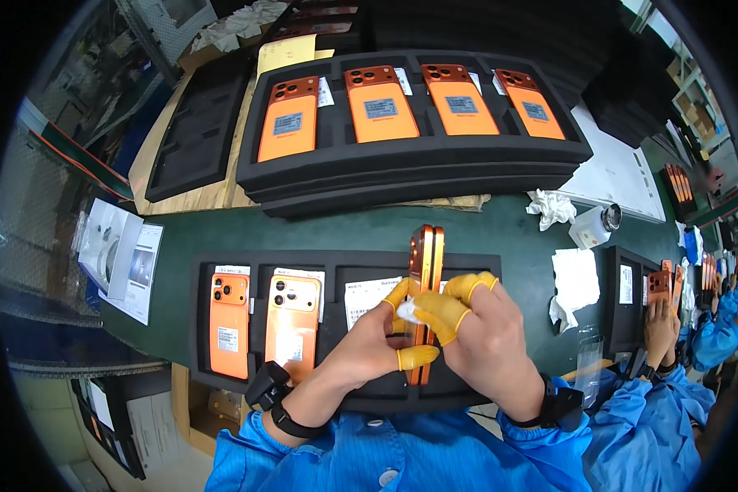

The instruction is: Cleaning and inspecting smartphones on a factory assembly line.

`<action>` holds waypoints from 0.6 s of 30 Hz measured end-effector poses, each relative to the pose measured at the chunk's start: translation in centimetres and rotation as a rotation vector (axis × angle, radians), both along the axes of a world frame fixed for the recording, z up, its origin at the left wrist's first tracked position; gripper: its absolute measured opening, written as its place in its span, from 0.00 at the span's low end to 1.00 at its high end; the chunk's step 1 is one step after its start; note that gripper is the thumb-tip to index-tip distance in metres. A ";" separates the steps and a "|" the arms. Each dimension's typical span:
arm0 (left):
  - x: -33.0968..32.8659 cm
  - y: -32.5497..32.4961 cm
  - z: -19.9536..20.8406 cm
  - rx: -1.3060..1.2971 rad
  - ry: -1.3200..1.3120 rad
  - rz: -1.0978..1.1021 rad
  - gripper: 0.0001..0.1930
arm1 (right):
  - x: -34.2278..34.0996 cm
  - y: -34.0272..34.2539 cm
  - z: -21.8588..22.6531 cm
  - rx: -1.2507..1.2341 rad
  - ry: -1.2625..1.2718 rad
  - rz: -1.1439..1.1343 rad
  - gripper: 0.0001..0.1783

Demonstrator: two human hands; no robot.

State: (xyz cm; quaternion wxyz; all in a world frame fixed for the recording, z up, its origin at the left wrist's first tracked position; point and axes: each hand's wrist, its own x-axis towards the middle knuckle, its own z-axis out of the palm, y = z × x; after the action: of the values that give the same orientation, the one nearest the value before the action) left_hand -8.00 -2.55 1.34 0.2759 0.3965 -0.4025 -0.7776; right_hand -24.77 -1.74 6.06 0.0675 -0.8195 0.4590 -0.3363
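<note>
Two orange smartphones stand edge-on, close together, above the near foam tray. My left hand, in yellow finger cots, is closed around their lower part from the left, its thumb low across the edges. My right hand, also in yellow finger cots, pinches a small white wipe against the side of the phones. Its fingers hide part of them. To the left, an orange smartphone and a paler, shiny orange smartphone lie back up in the black foam tray, cameras at the far end.
Beyond, stacked black foam trays hold several orange phones. A crumpled tissue, a white bottle and a white cloth lie to the right. Papers are at left. A co-worker's hand holds a phone at far right.
</note>
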 end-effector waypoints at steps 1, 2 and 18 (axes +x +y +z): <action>0.1 0.2 0.3 0.006 -0.068 -0.044 0.41 | 0.2 -0.4 0.0 -0.002 -0.003 0.000 0.20; 0.1 0.3 0.4 0.028 -0.095 -0.078 0.44 | 0.3 -0.9 0.0 -0.033 0.027 -0.042 0.19; 0.3 1.2 0.0 -0.031 -0.028 -0.070 0.49 | -0.5 2.1 -0.8 0.067 -0.058 0.023 0.20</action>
State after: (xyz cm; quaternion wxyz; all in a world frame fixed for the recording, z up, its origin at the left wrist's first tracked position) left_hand -7.71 -1.32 1.38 0.2490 0.3886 -0.4319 -0.7749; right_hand -25.23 0.37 5.22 0.1119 -0.8119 0.4584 -0.3436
